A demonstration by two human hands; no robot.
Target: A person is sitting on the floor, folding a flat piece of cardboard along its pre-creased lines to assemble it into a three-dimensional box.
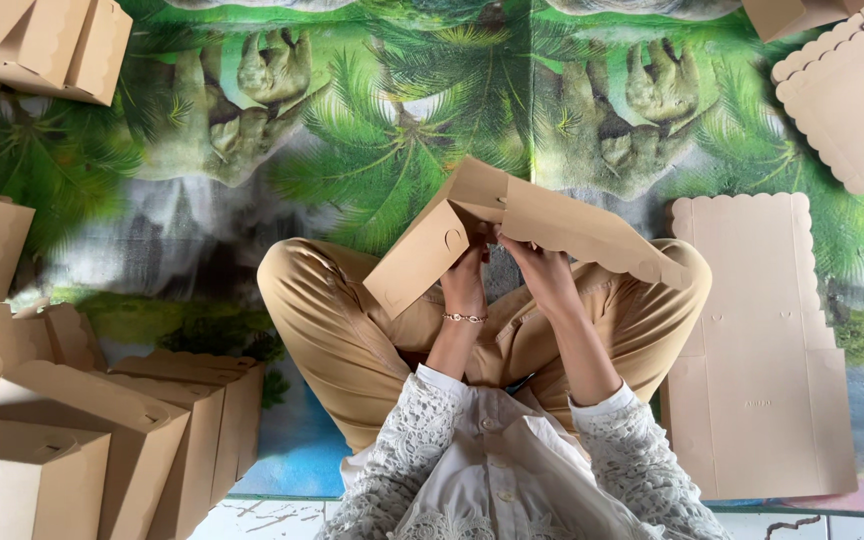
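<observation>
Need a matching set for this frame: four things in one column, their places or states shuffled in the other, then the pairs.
Things:
1. half-folded cardboard box
2. flat scalloped cardboard blank
3. stack of folded boxes
4. bracelet

Places or states:
A. lying unfolded on the mat by the person's right knee
B. on the left wrist
C. held up over the lap by the left hand and right hand
D. standing at the person's left, at the lower left of the picture

Pairs: 1-C, 2-A, 3-D, 4-B
</observation>
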